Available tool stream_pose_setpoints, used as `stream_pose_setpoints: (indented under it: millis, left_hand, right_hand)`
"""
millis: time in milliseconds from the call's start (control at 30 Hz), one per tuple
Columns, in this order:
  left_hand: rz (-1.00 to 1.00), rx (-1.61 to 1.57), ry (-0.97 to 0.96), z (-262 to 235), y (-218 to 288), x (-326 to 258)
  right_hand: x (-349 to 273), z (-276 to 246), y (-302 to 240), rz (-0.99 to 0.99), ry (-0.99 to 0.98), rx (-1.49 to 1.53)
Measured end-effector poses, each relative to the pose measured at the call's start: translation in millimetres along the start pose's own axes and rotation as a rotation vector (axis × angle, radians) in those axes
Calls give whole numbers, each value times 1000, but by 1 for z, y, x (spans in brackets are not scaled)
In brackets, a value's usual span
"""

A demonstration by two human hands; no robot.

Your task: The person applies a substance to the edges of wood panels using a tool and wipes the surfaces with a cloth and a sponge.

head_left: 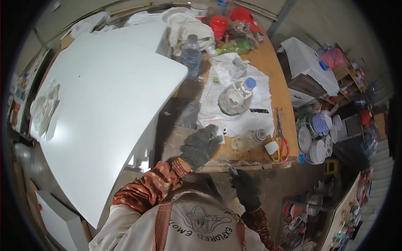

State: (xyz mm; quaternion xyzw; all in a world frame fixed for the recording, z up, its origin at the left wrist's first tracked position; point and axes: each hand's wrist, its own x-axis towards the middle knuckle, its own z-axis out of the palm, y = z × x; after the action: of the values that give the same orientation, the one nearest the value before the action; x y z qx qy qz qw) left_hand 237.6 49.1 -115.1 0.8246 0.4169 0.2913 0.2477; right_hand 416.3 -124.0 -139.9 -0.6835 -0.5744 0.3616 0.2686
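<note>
My left hand (200,146), in a dark grey work glove, is at the near edge of the wooden table, fingers bent together over a small white piece (221,137) beside the white cloth (261,90). My right hand (247,190), gloved too, hangs lower in front of the table edge. Its fingers are closed, and a thin greyish tip shows at them; what it belongs to I cannot make out. On the cloth stands a large clear jug (235,100) with a blue cap. A clear bottle (250,140) lies at the cloth's near edge.
A large glossy white panel (104,92) covers the left side. Red-and-yellow scissors (279,144) and a white block (271,147) lie at the table's right. Beyond are a clear bottle (191,56), a green bottle (236,47) and rags (190,27). Several buckets (320,146) stand at right.
</note>
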Motion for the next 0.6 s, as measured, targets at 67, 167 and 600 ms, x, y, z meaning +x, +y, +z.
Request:
stream_pose_setpoints:
  millis: [67,167,600]
  left_hand:
    - [-52,-146,-124,-7,6,6]
    - [26,-95,-98,-8,1,5]
    - [136,416,140,3,58,159]
  right_hand:
    - [-24,-10,31,69,222,4]
    - [-32,-63,32,331,276,889]
    - [137,-167,-37,-323,214,-6]
